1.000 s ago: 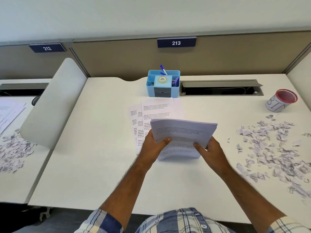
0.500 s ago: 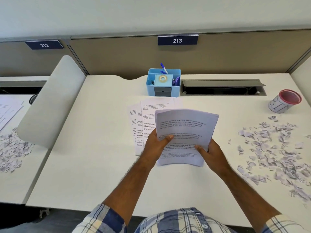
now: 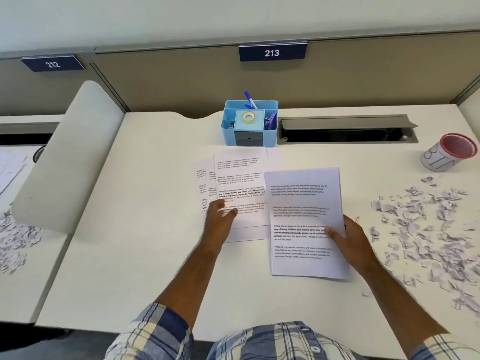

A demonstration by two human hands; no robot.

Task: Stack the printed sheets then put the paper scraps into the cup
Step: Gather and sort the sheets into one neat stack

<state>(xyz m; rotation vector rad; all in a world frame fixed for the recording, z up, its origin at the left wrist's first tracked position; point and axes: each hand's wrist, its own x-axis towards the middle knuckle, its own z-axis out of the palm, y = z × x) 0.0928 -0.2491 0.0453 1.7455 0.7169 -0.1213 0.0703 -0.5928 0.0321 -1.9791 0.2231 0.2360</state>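
A squared stack of printed sheets [image 3: 304,201] lies flat on the white desk [image 3: 145,255], right of centre. My right hand [image 3: 348,240] grips its right edge, thumb on top. Left of it a few loose printed sheets [image 3: 240,175] lie fanned out; my left hand [image 3: 220,216] rests on their lower left part, blurred, fingers spread. Torn paper scraps [image 3: 426,224] litter the desk at the right. A white cup with a red rim [image 3: 449,153] stands tilted beyond the scraps at the far right.
A blue desk organiser [image 3: 249,123] with tape and a pen stands behind the loose sheets. A grey cable slot [image 3: 345,129] lies open at the back. A curved divider [image 3: 65,157] borders the left side; more scraps [image 3: 15,237] lie on the neighbouring desk.
The stack, held upright in both hands before, now lies flat to the right. My left hand has let go of it and moved onto the loose sheets.
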